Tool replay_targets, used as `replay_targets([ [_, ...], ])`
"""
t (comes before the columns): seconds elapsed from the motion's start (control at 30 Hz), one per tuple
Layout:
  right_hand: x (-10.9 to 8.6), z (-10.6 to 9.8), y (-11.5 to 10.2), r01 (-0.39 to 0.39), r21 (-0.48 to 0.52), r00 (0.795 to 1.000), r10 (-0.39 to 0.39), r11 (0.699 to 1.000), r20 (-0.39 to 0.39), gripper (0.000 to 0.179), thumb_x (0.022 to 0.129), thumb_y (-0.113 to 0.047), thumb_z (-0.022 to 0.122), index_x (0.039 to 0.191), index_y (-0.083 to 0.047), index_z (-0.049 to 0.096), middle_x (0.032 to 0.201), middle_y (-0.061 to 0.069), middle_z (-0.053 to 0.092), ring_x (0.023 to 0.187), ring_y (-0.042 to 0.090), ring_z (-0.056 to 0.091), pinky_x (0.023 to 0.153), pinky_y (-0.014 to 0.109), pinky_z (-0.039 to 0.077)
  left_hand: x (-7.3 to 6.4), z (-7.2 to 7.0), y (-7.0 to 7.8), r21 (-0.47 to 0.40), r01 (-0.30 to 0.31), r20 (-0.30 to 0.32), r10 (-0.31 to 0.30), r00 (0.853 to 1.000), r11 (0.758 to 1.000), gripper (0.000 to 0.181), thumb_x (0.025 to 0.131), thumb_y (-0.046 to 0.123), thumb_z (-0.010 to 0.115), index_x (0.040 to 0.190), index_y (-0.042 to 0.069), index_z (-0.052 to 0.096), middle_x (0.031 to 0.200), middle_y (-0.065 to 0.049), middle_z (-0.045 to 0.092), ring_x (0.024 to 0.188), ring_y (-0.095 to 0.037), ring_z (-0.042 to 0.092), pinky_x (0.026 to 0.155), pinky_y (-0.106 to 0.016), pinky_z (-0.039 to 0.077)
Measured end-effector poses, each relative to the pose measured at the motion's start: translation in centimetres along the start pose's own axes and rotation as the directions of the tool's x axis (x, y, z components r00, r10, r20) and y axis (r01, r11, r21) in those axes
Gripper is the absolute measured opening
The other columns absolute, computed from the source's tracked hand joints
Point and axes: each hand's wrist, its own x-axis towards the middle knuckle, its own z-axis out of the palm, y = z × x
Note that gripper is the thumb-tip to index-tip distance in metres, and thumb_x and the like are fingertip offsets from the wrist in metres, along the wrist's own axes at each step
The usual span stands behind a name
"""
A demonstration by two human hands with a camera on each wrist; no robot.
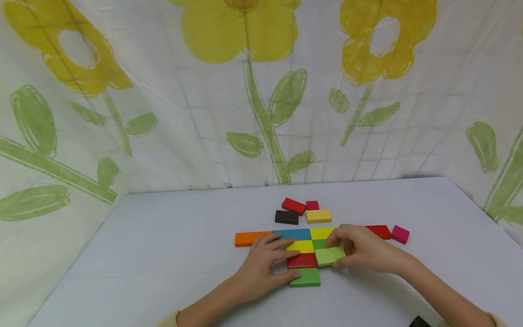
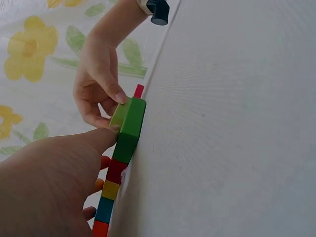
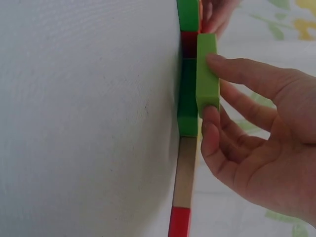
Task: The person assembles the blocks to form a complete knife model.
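Observation:
My right hand [image 1: 363, 250] pinches a light green block [image 1: 328, 257] between thumb and fingers; the right wrist view shows it raised above a darker green block [image 3: 189, 98]. My left hand [image 1: 264, 271] lies spread over the left side of a flat arrangement of coloured blocks. Its thumb touches the near green block [image 1: 307, 278], and its fingers reach a red block [image 1: 303, 261], a yellow block [image 1: 301, 246] and a blue block [image 1: 300, 234]. An orange block [image 1: 247, 239] and another yellow block [image 1: 321, 233] belong to the far row, which the right hand partly covers.
Behind the arrangement lie a black block [image 1: 287, 217], a red block [image 1: 293, 206], a pale yellow block [image 1: 318, 216] and a small magenta block [image 1: 312, 205]. Another magenta block [image 1: 400, 234] sits at the row's right end. A flowered curtain [image 1: 204, 127] hangs behind the white table [image 1: 171, 236].

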Motion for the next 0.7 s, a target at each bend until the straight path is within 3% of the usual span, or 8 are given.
replay_targets([
  [0.1, 0.2, 0.5, 2.3, 0.006, 0.001, 1.000, -0.006, 1.000, -0.005, 0.037, 0.086, -0.031, 0.090, 0.115, -0.017, 0.071, 0.099, -0.006, 0.065, 0.071, 0.007, 0.058, 0.061, 0.023, 0.053, 0.0, 0.0, 0.0, -0.004, 0.010, 0.006, -0.010, 1.000, 1.000, 0.046, 0.096, 0.046, 0.076, 0.138, 0.027, 0.073, 0.155, 0.006, 0.058, 0.150, -0.026, 0.040, 0.122, -0.064, 0.028],
  [0.23, 0.4, 1.3, 4.9, -0.084, 0.003, 0.996, 0.084, 0.996, -0.002, 0.042, 0.080, -0.045, 0.092, 0.113, -0.029, 0.072, 0.100, -0.009, 0.066, 0.072, 0.008, 0.063, 0.065, 0.024, 0.057, 0.1, -0.1, 0.1, -0.002, 0.009, 0.006, -0.009, 1.000, 1.000, 0.046, 0.096, 0.045, 0.077, 0.138, 0.026, 0.073, 0.155, 0.005, 0.058, 0.150, -0.027, 0.040, 0.122, -0.064, 0.027],
  [0.33, 0.6, 1.6, 5.4, -0.083, -0.007, 0.997, 0.083, 0.997, 0.007, 0.042, 0.081, -0.044, 0.092, 0.114, -0.028, 0.072, 0.100, -0.008, 0.066, 0.073, 0.009, 0.062, 0.064, 0.024, 0.057, 0.1, -0.1, 0.1, -0.003, 0.007, 0.001, -0.007, 1.000, 1.000, 0.046, 0.096, 0.045, 0.076, 0.137, 0.026, 0.073, 0.155, 0.005, 0.058, 0.150, -0.027, 0.040, 0.122, -0.064, 0.027],
  [0.57, 0.6, 1.7, 4.1, -0.099, -0.029, 0.995, 0.099, 0.995, -0.012, 0.041, 0.078, -0.045, 0.093, 0.110, -0.029, 0.073, 0.099, -0.010, 0.065, 0.072, 0.008, 0.061, 0.064, 0.024, 0.056, 0.0, 0.0, 0.1, -0.021, -0.008, -0.013, 0.007, 1.000, 1.000, 0.046, 0.096, 0.047, 0.076, 0.136, 0.023, 0.074, 0.154, 0.003, 0.059, 0.149, -0.028, 0.041, 0.121, -0.066, 0.027],
  [0.7, 0.4, 1.4, 1.7, -0.078, -0.057, 0.997, 0.077, 0.995, -0.015, 0.037, 0.081, -0.036, 0.093, 0.110, -0.023, 0.073, 0.094, -0.008, 0.062, 0.072, 0.008, 0.058, 0.062, 0.023, 0.055, 0.0, 0.0, 0.1, -0.014, -0.001, -0.010, 0.001, 1.000, 1.000, 0.046, 0.096, 0.047, 0.076, 0.136, 0.024, 0.074, 0.154, 0.004, 0.058, 0.149, -0.028, 0.041, 0.122, -0.065, 0.027],
])
